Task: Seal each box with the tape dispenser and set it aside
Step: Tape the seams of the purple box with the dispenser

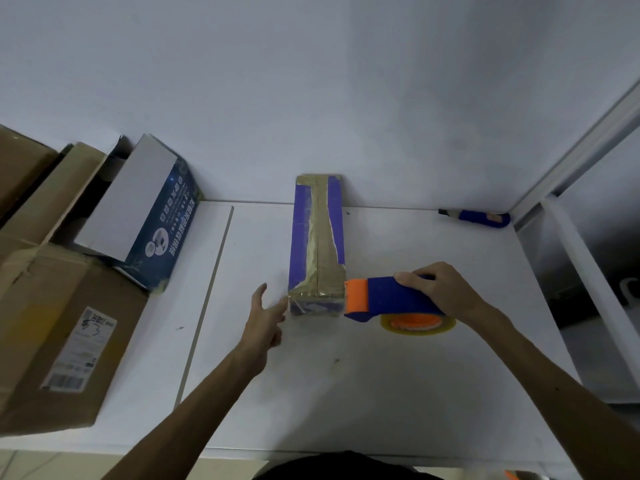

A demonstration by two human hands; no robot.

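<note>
A long, narrow blue box (300,233) lies on the white table (381,375), running away from me, with brownish tape along its top seam. My right hand (440,289) grips the blue tape dispenser (391,297). Its orange head sits against the box's near right corner, and the tape roll hangs underneath. My left hand (265,315) is beside the box's near left corner, fingers extended, with a fingertip touching the loose clear tape end there.
A dark blue printed box (159,230) with an open white flap stands at the left. Brown cardboard boxes (59,334) are stacked beside it. A blue utility knife (478,217) lies by the wall at the back right. A white frame borders the table's right edge.
</note>
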